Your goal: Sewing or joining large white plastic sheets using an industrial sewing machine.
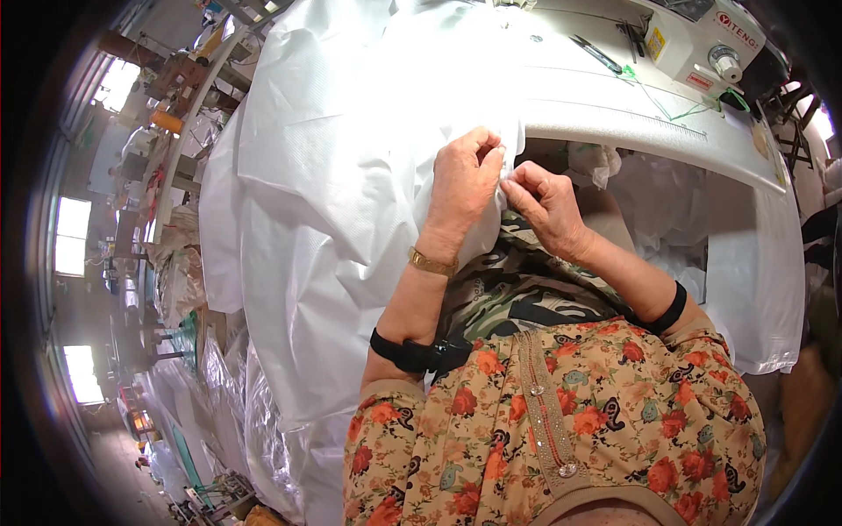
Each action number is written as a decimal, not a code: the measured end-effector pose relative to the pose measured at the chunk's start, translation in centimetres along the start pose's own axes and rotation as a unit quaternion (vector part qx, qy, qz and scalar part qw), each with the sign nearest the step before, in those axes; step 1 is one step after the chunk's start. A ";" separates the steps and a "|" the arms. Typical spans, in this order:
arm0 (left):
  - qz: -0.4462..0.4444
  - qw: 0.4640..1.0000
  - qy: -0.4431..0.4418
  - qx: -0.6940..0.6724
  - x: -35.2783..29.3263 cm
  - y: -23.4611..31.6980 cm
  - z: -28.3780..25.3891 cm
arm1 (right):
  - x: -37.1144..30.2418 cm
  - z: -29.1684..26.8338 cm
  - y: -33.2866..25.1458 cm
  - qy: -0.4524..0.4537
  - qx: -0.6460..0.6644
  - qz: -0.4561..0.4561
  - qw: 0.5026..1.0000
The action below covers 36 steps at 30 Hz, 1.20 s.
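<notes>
A large sheet of white fabric (324,202) hangs over the table's front edge and drapes down on my left side. Both my hands meet at its right-hand edge, just in front of the table. My left hand (469,175) pinches the fabric edge between thumb and fingers. Close beside it, my right hand (548,206) also has thumb and forefinger pressed together at the same edge. The bit of cloth between the fingertips is too small to make out clearly. Camouflage cloth (526,280) covers my lap below the hands.
A white sewing machine (702,53) stands at the back right of the white table (614,96). Thread snips (596,54) and green thread (671,114) lie near it. White material (658,193) is heaped under the table, and more hangs at right (754,280). Clear plastic (263,438) lies at lower left.
</notes>
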<state>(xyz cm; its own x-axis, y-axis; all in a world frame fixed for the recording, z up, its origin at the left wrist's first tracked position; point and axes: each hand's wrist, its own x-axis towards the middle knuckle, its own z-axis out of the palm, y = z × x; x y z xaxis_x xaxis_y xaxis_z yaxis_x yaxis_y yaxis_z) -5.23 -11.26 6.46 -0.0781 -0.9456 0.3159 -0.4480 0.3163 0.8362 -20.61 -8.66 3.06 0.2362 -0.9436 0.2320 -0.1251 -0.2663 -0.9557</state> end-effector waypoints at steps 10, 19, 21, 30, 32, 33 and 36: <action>-0.102 0.992 -0.007 -0.079 0.5 0.1 0.9 | -0.1 0.2 -0.1 0.004 -0.225 -0.173 0.959; -0.124 0.972 0.018 -0.199 0.7 0.1 1.8 | 2.4 -1.2 0.7 0.141 -0.081 -0.068 0.984; -0.113 0.975 0.018 -0.192 0.9 -0.1 1.8 | 2.8 -1.1 1.2 0.109 -0.091 -0.136 0.981; -0.092 0.985 0.010 -0.148 0.9 -0.5 1.4 | 3.3 -1.1 1.2 0.117 -0.114 -0.171 0.972; -0.091 0.985 0.012 -0.148 1.1 -0.7 1.5 | 3.5 -1.2 1.3 0.123 -0.143 -0.193 0.963; -0.105 0.982 0.005 -0.158 1.3 -0.5 1.5 | 3.6 -1.2 1.3 0.128 -0.173 -0.216 0.953; -0.126 0.980 -0.007 -0.152 1.9 0.1 1.6 | 3.7 -1.4 1.1 0.118 -0.197 -0.231 0.945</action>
<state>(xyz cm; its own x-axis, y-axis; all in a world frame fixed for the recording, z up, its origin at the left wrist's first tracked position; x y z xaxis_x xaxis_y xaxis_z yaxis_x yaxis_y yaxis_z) -6.86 -13.14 6.44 -0.0117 -0.9968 0.0788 -0.1684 0.0797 0.9825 -21.20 -12.70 3.08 0.1369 -0.7135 0.6872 -0.4212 -0.6698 -0.6115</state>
